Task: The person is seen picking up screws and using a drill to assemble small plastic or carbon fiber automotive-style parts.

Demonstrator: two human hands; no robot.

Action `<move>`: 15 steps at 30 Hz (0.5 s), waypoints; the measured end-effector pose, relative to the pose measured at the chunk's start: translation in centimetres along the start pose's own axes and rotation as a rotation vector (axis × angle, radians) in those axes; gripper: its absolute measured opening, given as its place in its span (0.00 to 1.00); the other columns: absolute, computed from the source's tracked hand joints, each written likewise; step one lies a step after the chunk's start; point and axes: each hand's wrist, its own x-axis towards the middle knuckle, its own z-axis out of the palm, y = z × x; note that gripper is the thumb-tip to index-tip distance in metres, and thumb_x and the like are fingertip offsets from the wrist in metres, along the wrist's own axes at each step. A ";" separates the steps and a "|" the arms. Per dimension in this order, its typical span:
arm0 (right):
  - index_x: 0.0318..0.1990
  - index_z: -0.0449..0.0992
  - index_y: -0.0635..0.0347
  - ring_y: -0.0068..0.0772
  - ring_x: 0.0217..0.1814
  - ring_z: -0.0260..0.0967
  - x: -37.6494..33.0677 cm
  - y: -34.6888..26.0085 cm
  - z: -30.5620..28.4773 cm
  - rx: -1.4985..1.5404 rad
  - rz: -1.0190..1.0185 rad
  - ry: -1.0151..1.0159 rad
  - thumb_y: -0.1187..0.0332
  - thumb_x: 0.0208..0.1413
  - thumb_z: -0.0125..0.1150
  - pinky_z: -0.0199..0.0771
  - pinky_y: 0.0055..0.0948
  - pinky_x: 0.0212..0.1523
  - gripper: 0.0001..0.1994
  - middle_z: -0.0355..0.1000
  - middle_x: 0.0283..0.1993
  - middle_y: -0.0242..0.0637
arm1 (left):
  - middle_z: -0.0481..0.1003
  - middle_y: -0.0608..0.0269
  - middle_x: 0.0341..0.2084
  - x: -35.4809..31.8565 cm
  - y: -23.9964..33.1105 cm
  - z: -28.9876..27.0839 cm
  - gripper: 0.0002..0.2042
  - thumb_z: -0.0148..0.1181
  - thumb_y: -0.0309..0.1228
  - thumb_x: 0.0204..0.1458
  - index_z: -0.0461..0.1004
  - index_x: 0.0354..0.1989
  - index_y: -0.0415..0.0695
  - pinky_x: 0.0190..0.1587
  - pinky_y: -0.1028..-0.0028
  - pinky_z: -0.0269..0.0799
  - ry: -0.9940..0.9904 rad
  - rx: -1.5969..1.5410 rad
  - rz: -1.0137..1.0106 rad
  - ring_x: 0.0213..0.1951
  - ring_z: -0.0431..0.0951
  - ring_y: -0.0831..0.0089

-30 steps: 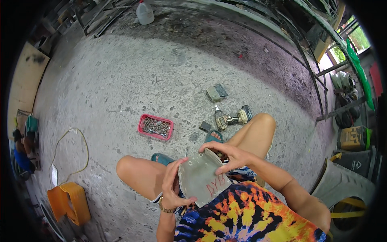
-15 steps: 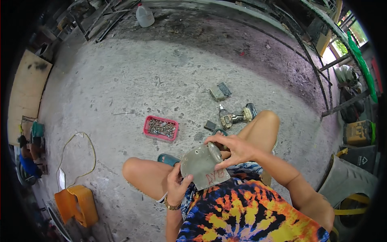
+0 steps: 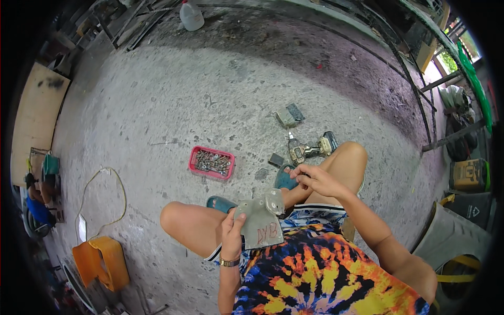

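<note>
Grey metal makes up the flat plate, held above the lap, in front of the tie-dye shirt. The left hand has its grip clasped on the plate's left edge, thumb on the upper face. The right hand is apart from it, fingers loosely curled; whether its grip has anything small in it, I cannot tell. To handle this well, I'd judge, the left fingers should support the underside, the face should tilt toward the eyes so its holes show, and the right fingertips should meet the bent end clear of sharp-looking corners.

Writing: large red hand-drawn letters run along the plate's near side. The dark bin at right bears a pale triangular arrow mark. Any label on the drill is too small to read.
</note>
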 end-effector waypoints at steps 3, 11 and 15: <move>0.37 0.71 0.67 0.22 0.28 0.65 0.0 0.2 0.2 0.272 0.179 -0.023 0.69 0.63 0.51 0.69 0.29 0.43 0.08 0.66 0.26 0.29 | 0.73 0.64 0.45 0.1 -0.4 -0.6 0.14 0.53 0.29 0.59 0.72 0.50 0.35 0.50 0.78 0.64 -0.011 -0.030 -0.051 0.44 0.70 0.80; 0.34 0.75 0.64 0.18 0.35 0.63 0.2 6.7 1.0 0.022 0.126 0.104 0.68 0.64 0.52 0.68 0.25 0.42 0.10 0.67 0.27 0.30 | 0.71 0.57 0.51 0.1 0.8 0.2 0.24 0.49 0.37 0.57 0.67 0.58 0.33 0.60 0.71 0.59 -0.090 -0.063 -0.044 0.54 0.69 0.69; 0.43 0.73 0.63 0.19 0.33 0.63 -0.2 4.9 1.3 0.257 0.138 0.005 0.68 0.64 0.52 0.66 0.21 0.35 0.08 0.68 0.32 0.29 | 0.71 0.56 0.52 0.2 0.8 -0.2 0.25 0.50 0.37 0.57 0.66 0.59 0.31 0.60 0.71 0.59 -0.118 -0.011 -0.017 0.54 0.69 0.69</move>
